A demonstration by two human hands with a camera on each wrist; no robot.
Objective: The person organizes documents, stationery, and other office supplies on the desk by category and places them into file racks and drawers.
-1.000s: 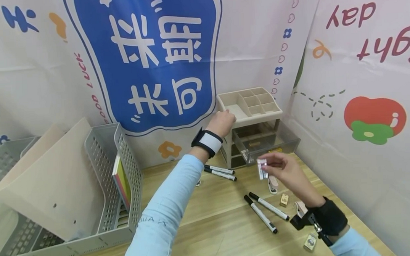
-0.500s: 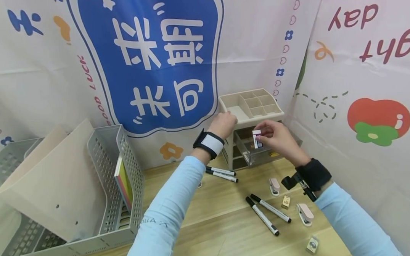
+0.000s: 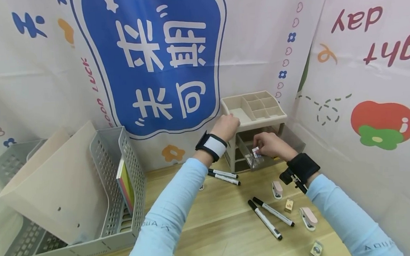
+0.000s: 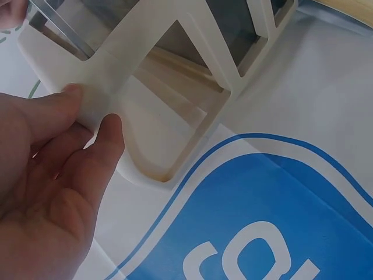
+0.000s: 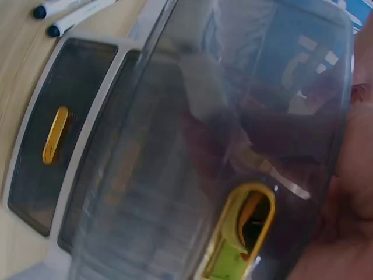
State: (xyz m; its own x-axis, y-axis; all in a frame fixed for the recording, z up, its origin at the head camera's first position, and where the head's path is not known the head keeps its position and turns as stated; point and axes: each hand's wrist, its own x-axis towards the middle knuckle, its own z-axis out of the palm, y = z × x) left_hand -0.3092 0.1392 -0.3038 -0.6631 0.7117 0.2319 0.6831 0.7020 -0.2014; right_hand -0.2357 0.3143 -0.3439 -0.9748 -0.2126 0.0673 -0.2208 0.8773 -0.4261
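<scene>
A printed cloth with a blue panel covered the wall behind a wood-grain table. At the left stood a grey perforated file rack, holding a large cream folder tilted sideways and thin colourful booklets. A cream desk organizer with a compartmented top stood near the corner, its clear upper drawer pulled out. The left hand pinched the organizer's top corner between thumb and fingers. The right hand reached into the open drawer, fingers curled, pinching a small white block with a purple patch, just inside the drawer's left part. Two black-capped markers lay in front of the organizer, two more markers nearer the front. Right of these lay two pale pink staplers, well apart, and two tiny yellowish boxes, one near each stapler.
</scene>
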